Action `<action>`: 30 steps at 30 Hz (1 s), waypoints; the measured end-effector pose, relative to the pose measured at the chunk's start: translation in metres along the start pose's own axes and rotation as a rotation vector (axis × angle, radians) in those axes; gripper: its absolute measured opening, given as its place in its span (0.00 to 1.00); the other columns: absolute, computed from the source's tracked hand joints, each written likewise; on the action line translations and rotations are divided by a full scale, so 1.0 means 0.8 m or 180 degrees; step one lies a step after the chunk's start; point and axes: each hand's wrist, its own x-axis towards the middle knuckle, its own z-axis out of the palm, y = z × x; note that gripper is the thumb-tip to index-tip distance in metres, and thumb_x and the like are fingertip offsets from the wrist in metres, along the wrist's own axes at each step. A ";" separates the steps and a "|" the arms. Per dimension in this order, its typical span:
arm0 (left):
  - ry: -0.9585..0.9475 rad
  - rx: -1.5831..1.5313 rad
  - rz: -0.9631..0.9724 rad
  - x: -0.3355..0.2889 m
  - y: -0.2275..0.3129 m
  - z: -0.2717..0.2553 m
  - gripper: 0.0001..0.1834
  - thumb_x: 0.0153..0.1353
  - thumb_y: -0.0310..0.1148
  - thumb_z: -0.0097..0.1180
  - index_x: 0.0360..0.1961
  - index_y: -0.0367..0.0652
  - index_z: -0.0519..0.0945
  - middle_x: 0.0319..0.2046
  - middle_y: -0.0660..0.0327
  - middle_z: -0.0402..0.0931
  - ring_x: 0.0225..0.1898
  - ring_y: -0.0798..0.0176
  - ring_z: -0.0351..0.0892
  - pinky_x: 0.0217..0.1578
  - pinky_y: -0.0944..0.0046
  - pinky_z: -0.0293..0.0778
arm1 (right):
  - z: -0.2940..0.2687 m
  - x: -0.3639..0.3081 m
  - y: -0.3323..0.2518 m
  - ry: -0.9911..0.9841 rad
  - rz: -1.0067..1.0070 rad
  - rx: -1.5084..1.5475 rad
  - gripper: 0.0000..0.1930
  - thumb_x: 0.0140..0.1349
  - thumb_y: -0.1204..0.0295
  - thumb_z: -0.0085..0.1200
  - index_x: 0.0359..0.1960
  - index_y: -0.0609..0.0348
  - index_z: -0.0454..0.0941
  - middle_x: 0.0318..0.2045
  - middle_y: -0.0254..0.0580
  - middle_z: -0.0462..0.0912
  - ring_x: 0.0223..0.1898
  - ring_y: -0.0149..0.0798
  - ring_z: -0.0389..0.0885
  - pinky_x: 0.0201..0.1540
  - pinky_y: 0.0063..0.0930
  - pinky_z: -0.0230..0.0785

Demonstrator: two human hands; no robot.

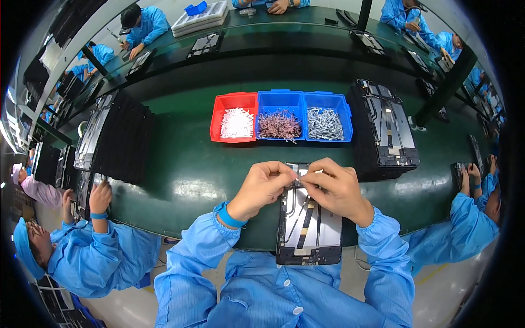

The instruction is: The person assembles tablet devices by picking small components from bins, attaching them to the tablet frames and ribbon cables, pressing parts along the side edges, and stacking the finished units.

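An opened tablet housing [322, 232], black-framed with a silver inside and dark ribbon cables, lies at the table's near edge in front of me. Over its far end my left hand [263, 188] and my right hand [338, 188] meet, both closed in a pinch. Between the fingertips is a tiny whitish piece, too small to name. A blue wrist band [229, 215] circles my left wrist. Beyond my hands stand a red bin [216, 117] of small white parts, a blue bin [280, 96] of thin brownish parts and another blue bin [345, 112] of silvery grey parts.
Tall stacks of tablet housings stand at left [123, 136] and right [385, 128] on the green table [186, 191]. A dark post [448, 87] rises behind the right stack. A raised shelf [262, 46] crosses behind, holding more housings. Co-workers in blue sit on both sides.
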 end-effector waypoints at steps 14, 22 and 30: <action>0.1849 0.3840 0.1668 -0.006 -0.004 -0.068 0.15 0.62 0.34 0.62 0.44 0.34 0.82 0.31 0.54 0.82 0.26 0.58 0.81 0.27 0.58 0.75 | -0.014 -0.078 -0.005 0.0473 0.2303 0.2131 0.04 0.65 0.78 0.60 0.36 0.65 0.77 0.28 0.31 0.81 0.26 0.16 0.75 0.26 0.11 0.64; 0.0046 0.1428 -0.0087 -0.065 -0.069 -0.004 0.38 0.62 0.45 0.66 0.63 0.26 0.68 0.42 0.54 0.80 0.24 0.70 0.79 0.25 0.69 0.74 | 0.023 -0.118 -0.011 0.1006 0.1787 0.1961 0.04 0.65 0.80 0.58 0.35 0.65 0.76 0.28 0.29 0.78 0.26 0.16 0.72 0.27 0.11 0.62; -0.0158 -0.0550 -0.0989 -0.057 -0.038 0.037 0.14 0.64 0.36 0.62 0.47 0.38 0.81 0.32 0.65 0.82 0.25 0.77 0.76 0.19 0.74 0.63 | 0.008 -0.103 -0.022 0.0952 0.1895 0.2310 0.03 0.67 0.81 0.56 0.37 0.67 0.75 0.29 0.36 0.81 0.27 0.21 0.78 0.28 0.15 0.69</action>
